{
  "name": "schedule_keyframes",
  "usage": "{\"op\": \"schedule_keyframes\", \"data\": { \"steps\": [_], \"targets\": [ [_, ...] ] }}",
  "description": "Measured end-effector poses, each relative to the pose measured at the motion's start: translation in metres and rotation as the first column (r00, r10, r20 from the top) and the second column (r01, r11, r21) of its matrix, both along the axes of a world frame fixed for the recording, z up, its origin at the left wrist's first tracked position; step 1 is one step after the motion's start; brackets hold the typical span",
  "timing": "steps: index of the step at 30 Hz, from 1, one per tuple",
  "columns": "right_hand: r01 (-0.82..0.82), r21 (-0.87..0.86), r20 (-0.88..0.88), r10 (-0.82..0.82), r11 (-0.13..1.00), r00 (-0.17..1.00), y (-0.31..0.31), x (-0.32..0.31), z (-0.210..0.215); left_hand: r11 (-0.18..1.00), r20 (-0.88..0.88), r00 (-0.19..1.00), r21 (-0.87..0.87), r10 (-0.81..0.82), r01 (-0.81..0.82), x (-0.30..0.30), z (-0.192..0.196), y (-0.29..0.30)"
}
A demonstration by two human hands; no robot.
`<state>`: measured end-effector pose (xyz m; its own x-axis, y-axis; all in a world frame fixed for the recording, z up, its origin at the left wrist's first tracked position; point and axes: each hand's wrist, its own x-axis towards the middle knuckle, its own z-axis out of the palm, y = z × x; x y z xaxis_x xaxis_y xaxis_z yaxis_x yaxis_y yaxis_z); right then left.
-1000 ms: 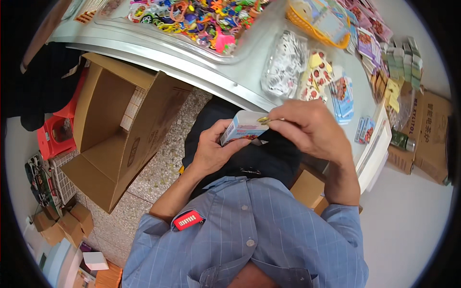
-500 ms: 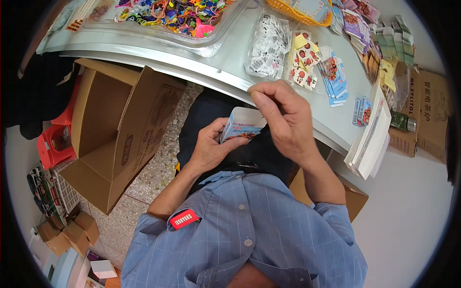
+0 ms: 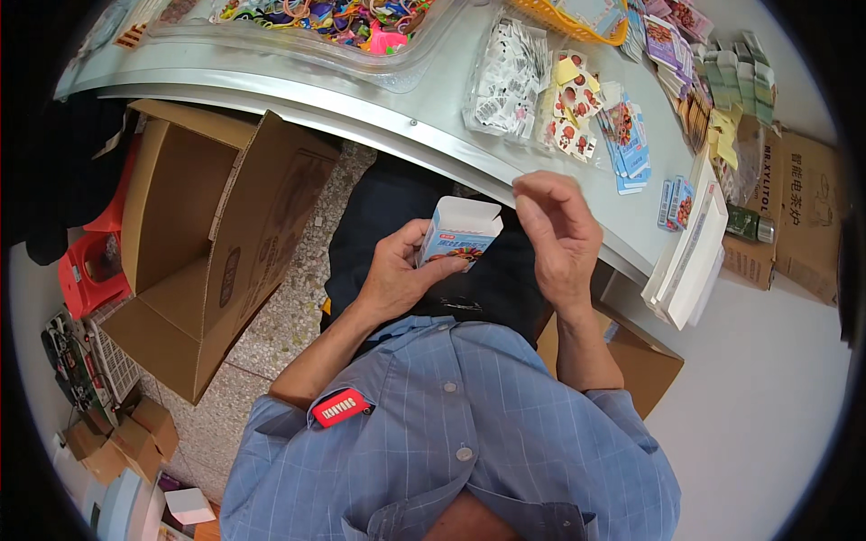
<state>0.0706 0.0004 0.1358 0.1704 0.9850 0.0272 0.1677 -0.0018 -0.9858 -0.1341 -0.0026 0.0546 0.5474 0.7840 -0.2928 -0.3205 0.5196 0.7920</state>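
My left hand (image 3: 403, 269) grips a small light-blue and white carton (image 3: 456, 233) over my lap, its top flap standing open. My right hand (image 3: 557, 236) hovers just right of the carton with the fingers pinched together near its top, apart from the box; whether anything small sits between the fingertips I cannot tell. Both forearms come up from my blue checked shirt (image 3: 451, 433).
A grey table (image 3: 361, 95) curves across the top, bearing a clear tray of colourful trinkets (image 3: 334, 18), bags of small packets (image 3: 514, 72), sticker cards (image 3: 622, 135) and stacked white sheets (image 3: 695, 243). A large open cardboard box (image 3: 198, 243) stands on the floor at left; more boxes at right.
My right hand has lifted off the carton's top and drawn away to the right. The carton's flap now stands open. The view has shifted slightly toward the floor.
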Motion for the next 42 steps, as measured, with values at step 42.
{"op": "schedule_keyframes", "data": {
  "steps": [42],
  "targets": [
    [-0.449,-0.243,-0.573,0.247,0.860,0.781,-0.020,-0.031,-0.118,0.827,-0.462,0.868,0.550,0.182,0.119,-0.065,-0.017,0.014]
  ]
}}
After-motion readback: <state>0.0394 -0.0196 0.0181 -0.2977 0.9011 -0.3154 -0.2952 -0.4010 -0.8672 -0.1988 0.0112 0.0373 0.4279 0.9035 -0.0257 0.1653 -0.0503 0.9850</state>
